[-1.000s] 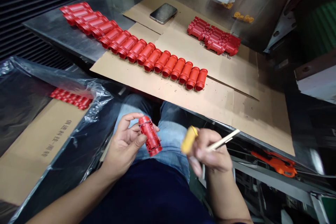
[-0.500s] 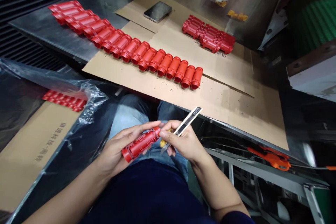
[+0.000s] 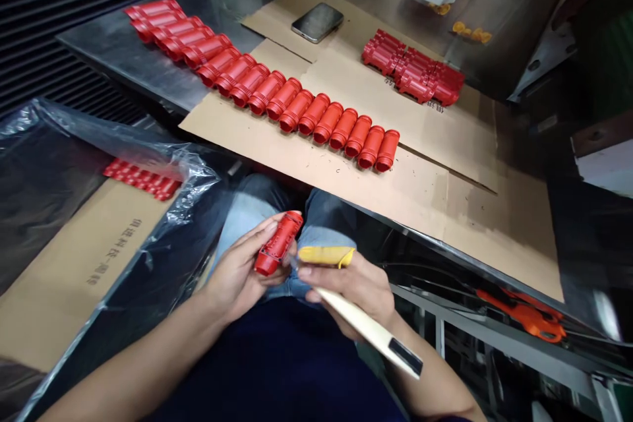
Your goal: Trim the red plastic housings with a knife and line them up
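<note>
My left hand (image 3: 242,270) is closed around a red plastic housing (image 3: 279,244), a tube-like part with its recessed side facing up, held above my lap. In my right hand (image 3: 361,283) is a utility knife (image 3: 370,326) with a cream handle; its handle points down to the right, and the blade end is close to the lower right side of the housing. Whether the blade touches the plastic I cannot tell. A yellow cover (image 3: 326,255) sits on my right index finger. Some fingers of both hands are hidden.
A long row of red housings (image 3: 297,109) lies along the cardboard sheet (image 3: 445,204) and metal table. Further back are stacked red parts (image 3: 413,69), a phone (image 3: 317,22) and yellow finger covers (image 3: 472,33). At left stands a plastic-lined box (image 3: 74,264); an orange tool (image 3: 524,316) hangs at right.
The knife has swung round in my right hand, from handle pointing up to handle pointing down right. My left hand has tilted the housing more upright. The view has shifted slightly.
</note>
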`<action>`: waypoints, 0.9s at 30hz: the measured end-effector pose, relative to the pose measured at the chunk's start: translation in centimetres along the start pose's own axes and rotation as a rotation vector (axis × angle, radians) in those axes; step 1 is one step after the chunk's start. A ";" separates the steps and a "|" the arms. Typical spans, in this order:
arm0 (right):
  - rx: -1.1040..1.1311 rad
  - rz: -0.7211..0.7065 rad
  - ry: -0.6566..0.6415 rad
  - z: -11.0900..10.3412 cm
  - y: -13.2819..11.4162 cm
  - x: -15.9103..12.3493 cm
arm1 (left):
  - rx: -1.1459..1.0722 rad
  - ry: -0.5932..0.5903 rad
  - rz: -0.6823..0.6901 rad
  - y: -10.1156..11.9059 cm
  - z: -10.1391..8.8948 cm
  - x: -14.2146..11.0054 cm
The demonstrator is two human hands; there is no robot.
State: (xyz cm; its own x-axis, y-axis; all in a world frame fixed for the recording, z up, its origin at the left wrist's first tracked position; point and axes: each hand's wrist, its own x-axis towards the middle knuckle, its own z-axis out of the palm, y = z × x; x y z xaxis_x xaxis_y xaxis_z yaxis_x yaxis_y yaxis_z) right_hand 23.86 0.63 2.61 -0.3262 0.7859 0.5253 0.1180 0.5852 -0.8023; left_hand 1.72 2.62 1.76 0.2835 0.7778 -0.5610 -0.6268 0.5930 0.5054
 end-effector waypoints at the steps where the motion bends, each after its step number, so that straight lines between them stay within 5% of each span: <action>1: 0.028 -0.017 -0.017 0.3 0.2 -0.1 | 0.001 0.012 -0.039 -0.1 0.1 0.0; 10: 0.035 0.020 -0.128 1.4 1.3 -0.7 | 0.120 -0.065 -0.102 -0.6 0.7 -0.4; 27: 0.065 -0.069 -0.056 1.6 0.6 -0.3 | 0.160 -0.039 -0.047 -0.6 1.0 -0.5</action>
State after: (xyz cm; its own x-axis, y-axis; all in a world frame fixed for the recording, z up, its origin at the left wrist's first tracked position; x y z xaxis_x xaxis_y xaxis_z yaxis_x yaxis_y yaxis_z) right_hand 22.51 0.45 1.49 -0.3837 0.7304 0.5650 0.0329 0.6222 -0.7821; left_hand 2.66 2.06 2.39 0.3395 0.7542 -0.5620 -0.4896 0.6519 0.5791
